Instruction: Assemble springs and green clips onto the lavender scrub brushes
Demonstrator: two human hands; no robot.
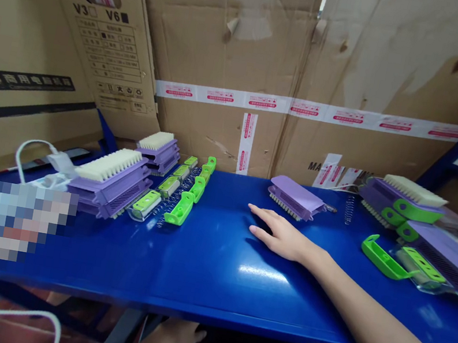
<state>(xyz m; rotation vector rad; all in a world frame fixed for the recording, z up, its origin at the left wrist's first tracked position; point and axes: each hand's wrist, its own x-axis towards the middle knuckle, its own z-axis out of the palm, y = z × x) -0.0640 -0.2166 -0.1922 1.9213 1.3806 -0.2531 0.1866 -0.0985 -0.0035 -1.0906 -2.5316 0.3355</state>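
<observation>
My right hand (278, 232) is stretched over the blue table, palm down, fingers apart, holding nothing. Just behind it lies a purple brush (297, 197), bristles down, apart from the fingers. My left hand (181, 336) is low in front of the table's edge, partly hidden by it; its grip does not show. On the left, purple brushes with cream bristles (108, 180) are stacked beside a row of clear parts with green tops (169, 185), coil springs (162, 216) and bright green curved pieces (181, 208).
At the right are more stacked purple brushes (405, 195), a loose green handle piece (387, 259), a clear part with a green top (424, 265) and a spring (349, 209). White cables (8, 310) run at the left. Cardboard sheets (232, 49) wall the back of the blue table (203, 272).
</observation>
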